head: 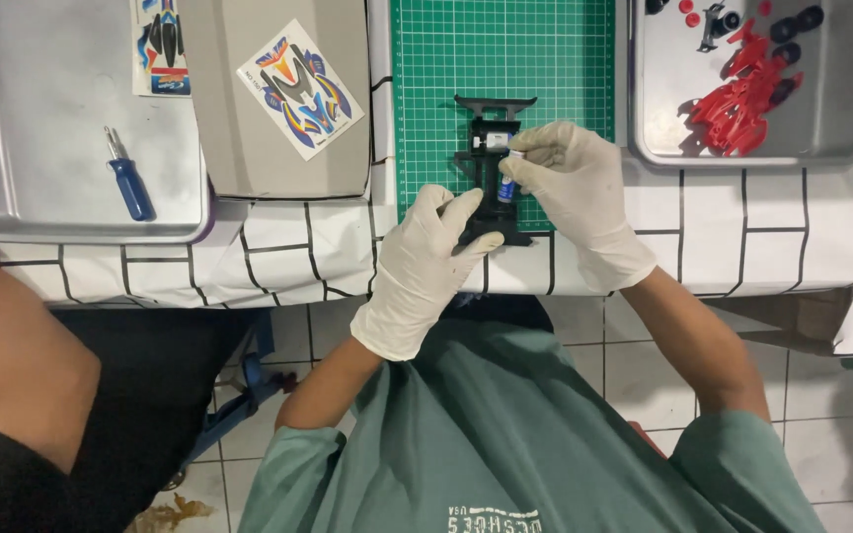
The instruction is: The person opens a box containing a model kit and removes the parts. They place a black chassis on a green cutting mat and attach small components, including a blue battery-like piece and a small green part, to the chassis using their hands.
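A black toy car chassis (491, 148) lies on the green cutting mat (502, 59) near the table's front edge. My left hand (426, 266), in a white glove, rests its fingers against the chassis's near end. My right hand (575, 192), also gloved, pinches a small blue and white battery (506, 188) at the chassis's right side. Whether the battery sits in its slot I cannot tell.
A metal tray (51, 158) at the left holds a blue screwdriver (128, 180) and a sticker sheet (162, 44). A grey box (249, 148) carries another sticker sheet (298, 89). A tray (841, 118) at the right holds red parts (742, 99) and black wheels. Another person's arm (22, 375) is at lower left.
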